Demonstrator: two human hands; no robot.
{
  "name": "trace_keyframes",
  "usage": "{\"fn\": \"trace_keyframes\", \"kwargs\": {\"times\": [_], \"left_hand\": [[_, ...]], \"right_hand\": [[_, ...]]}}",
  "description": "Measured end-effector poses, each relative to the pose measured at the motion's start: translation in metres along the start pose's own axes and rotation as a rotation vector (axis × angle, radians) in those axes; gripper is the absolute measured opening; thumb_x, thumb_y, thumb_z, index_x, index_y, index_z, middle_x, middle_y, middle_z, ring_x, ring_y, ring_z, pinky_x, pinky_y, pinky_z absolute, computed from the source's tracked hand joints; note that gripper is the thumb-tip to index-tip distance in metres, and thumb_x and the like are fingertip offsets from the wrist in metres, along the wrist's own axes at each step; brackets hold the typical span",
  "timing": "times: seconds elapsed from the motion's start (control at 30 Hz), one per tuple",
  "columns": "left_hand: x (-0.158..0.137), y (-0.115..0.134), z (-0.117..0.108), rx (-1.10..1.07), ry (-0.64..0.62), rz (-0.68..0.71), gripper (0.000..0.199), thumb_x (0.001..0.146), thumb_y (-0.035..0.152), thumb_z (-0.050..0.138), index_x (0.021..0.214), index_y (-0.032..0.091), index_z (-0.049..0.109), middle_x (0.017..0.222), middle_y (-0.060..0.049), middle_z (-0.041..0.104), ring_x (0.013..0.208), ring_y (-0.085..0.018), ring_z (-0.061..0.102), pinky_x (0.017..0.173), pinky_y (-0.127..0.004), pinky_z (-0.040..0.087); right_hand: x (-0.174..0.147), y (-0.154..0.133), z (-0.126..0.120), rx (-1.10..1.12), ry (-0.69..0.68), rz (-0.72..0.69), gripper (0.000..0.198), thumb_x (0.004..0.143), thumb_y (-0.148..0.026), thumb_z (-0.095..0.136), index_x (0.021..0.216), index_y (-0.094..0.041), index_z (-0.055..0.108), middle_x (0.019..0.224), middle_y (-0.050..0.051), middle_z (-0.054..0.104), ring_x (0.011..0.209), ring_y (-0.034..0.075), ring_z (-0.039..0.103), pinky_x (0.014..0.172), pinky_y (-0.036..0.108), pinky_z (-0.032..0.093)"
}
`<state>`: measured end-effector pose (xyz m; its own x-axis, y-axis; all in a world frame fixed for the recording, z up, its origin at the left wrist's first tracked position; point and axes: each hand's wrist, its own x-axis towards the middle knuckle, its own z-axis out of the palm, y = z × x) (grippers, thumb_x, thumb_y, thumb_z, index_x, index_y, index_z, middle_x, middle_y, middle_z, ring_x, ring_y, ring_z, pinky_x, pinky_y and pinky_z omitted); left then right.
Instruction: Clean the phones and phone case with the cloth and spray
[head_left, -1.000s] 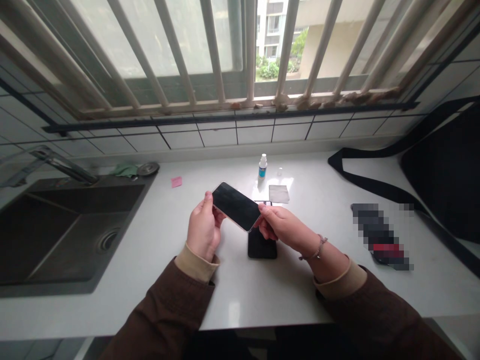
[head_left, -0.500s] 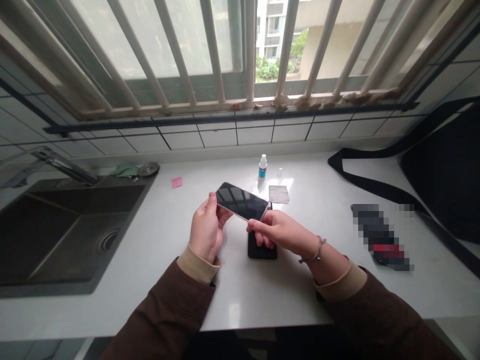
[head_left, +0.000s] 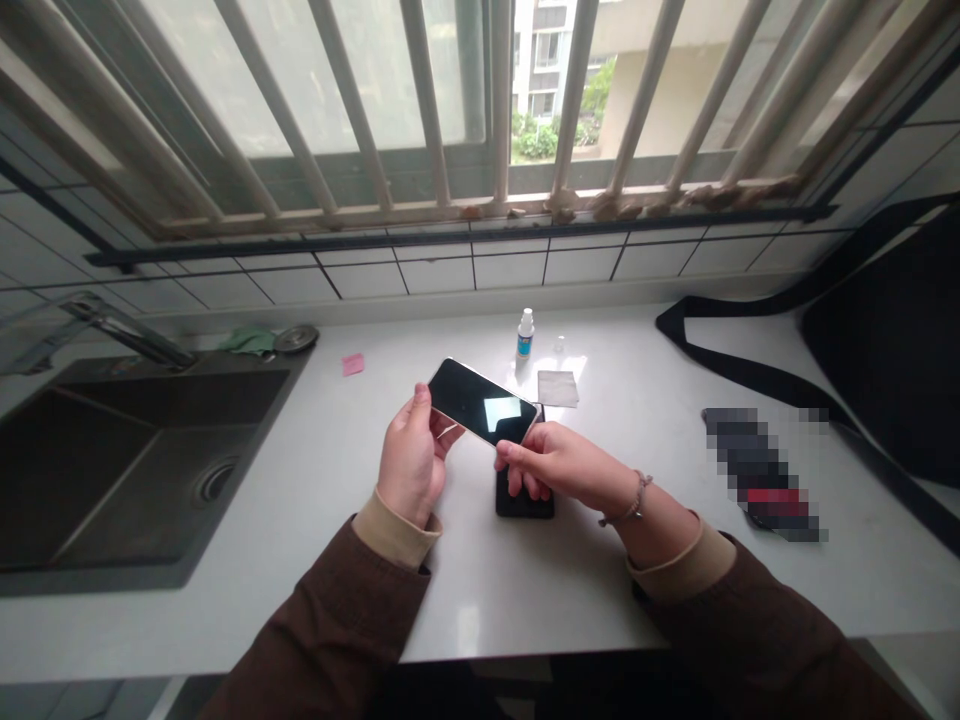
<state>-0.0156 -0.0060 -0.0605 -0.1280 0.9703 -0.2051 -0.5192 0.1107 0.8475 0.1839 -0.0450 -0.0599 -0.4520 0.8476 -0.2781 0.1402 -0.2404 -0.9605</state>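
A smartphone (head_left: 469,398) with a dark, glossy screen is held above the counter, tilted, with a bright reflection near its right end. My left hand (head_left: 411,458) grips its left end, thumb on the near edge. My right hand (head_left: 544,458) pinches the right end between thumb and fingers. Beneath my right hand a flat black object (head_left: 523,504) lies on the counter, partly covered; I cannot tell its kind. Behind the phone stand a small white bottle with a blue label (head_left: 524,338), a folded grey cloth (head_left: 558,388) and a small clear cap-like piece (head_left: 559,344).
On the left is a dark sink (head_left: 150,470) with a faucet (head_left: 127,330), a green cloth (head_left: 249,341) and a round metal strainer (head_left: 296,339). A pink paper piece (head_left: 352,365) lies nearby. To the right are a black bag (head_left: 892,330), its strap, and a blurred-out item (head_left: 765,475).
The phone has tilted slightly in my hands. Its screen now shows a bright white reflection in place of the window-bar reflection. Both hands keep their hold.
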Motion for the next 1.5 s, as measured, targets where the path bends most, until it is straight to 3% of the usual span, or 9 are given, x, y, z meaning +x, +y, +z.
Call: {"fn": "trace_keyframes", "kwargs": {"times": [0.17,0.33,0.5,0.63,0.8,0.97,1.07,1.17,1.5], "left_hand": [[0.001,-0.001,-0.001,0.006,0.005,-0.013,0.038,0.088,0.051,0.082,0.097,0.015,0.073,0.085,-0.005,0.075,0.070,-0.013,0.070,0.060,-0.022,0.056],[0.002,-0.003,-0.003,0.060,-0.040,-0.028,0.040,0.088,0.051,0.081,0.101,0.015,0.072,0.092,-0.006,0.075,0.075,-0.014,0.069,0.067,-0.025,0.058],[-0.008,-0.006,0.005,0.146,-0.121,-0.072,0.057,0.081,0.043,0.090,0.124,0.022,0.058,0.109,-0.004,0.070,0.090,-0.015,0.069,0.080,-0.029,0.057],[-0.010,-0.011,0.005,0.228,-0.097,-0.004,0.073,0.076,0.036,0.093,0.135,0.025,0.050,0.111,-0.002,0.064,0.096,-0.015,0.066,0.092,-0.032,0.055],[-0.001,-0.004,-0.006,0.619,-0.059,0.148,0.079,0.080,0.039,0.085,0.146,0.024,0.044,0.126,-0.009,0.063,0.116,-0.025,0.065,0.108,-0.045,0.049],[-0.001,0.009,-0.009,1.172,0.026,0.332,0.096,0.077,0.040,0.085,0.157,0.016,0.038,0.148,-0.021,0.049,0.141,-0.035,0.050,0.124,-0.052,0.035],[-0.002,0.008,-0.009,1.325,0.028,0.307,0.105,0.078,0.043,0.082,0.164,0.010,0.031,0.145,-0.023,0.046,0.140,-0.036,0.051,0.125,-0.051,0.035],[-0.001,0.003,-0.010,1.401,0.005,0.299,0.110,0.079,0.043,0.082,0.167,0.007,0.026,0.140,-0.022,0.045,0.134,-0.035,0.056,0.125,-0.048,0.038],[0.000,-0.008,-0.013,1.564,-0.034,0.303,0.111,0.081,0.044,0.080,0.168,0.003,0.024,0.132,-0.021,0.047,0.116,-0.034,0.066,0.114,-0.045,0.049]], "right_hand": [[0.000,-0.001,-0.002,0.063,0.121,-0.054,0.054,0.093,-0.069,0.069,0.079,-0.016,0.067,0.073,0.008,0.077,0.053,0.011,0.063,0.052,0.022,0.052],[-0.001,-0.001,0.001,0.031,0.159,-0.048,0.042,0.097,-0.057,0.069,0.083,-0.018,0.065,0.079,0.008,0.079,0.056,0.014,0.068,0.054,0.026,0.055],[0.002,0.006,0.009,-0.458,0.271,-0.209,0.028,0.097,-0.041,0.073,0.081,-0.021,0.063,0.070,0.004,0.075,0.063,0.019,0.071,0.059,0.028,0.051],[0.004,0.013,0.015,-0.715,0.169,-0.368,0.025,0.090,-0.031,0.084,0.084,-0.021,0.062,0.077,0.002,0.076,0.068,0.017,0.069,0.061,0.026,0.045],[0.001,0.010,0.010,-0.794,0.145,-0.476,0.016,0.096,-0.025,0.078,0.109,-0.021,0.070,0.085,0.001,0.076,0.074,0.017,0.067,0.070,0.029,0.049],[-0.005,0.001,-0.005,-0.924,0.120,-0.578,0.055,0.081,-0.047,0.091,0.127,-0.024,0.070,0.121,0.010,0.074,0.117,0.030,0.064,0.104,0.047,0.051],[-0.009,0.003,-0.009,-1.020,0.050,-0.515,0.078,0.066,-0.059,0.098,0.133,-0.030,0.070,0.153,0.013,0.058,0.150,0.044,0.041,0.124,0.070,0.027],[-0.011,0.008,-0.009,-1.055,-0.021,-0.368,0.086,0.060,-0.060,0.100,0.137,-0.034,0.069,0.167,0.012,0.044,0.160,0.051,0.023,0.122,0.083,0.010],[-0.009,0.007,-0.011,-1.035,-0.092,-0.285,0.071,0.070,-0.047,0.097,0.134,-0.031,0.070,0.171,0.010,0.040,0.162,0.049,0.018,0.125,0.079,0.017]]}}
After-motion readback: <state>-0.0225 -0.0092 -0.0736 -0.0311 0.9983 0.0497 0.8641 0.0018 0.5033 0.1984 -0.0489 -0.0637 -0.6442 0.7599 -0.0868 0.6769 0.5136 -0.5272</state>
